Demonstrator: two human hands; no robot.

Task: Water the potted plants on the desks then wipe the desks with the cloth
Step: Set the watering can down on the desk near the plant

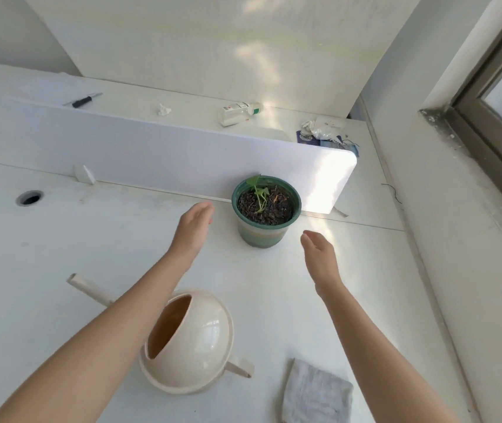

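Head view.

- Potted plant: upright on desk, against divider panel; ahead of and between both hands.
- Left hand: just beside the pot's left rim, apparently the nearer; fingers straight and together, holding nothing.
- Right hand: near the pot's lower right, not touching; fingers relaxed, empty.
- Watering can: below the left forearm, spout pointing far-left, handle toward cloth.
- Cloth: folded, beside the right forearm.
- Judged: arms extended, hands bracketing the pot.

Green-striped pot, cream watering can (glossy), grey-mottled cloth.
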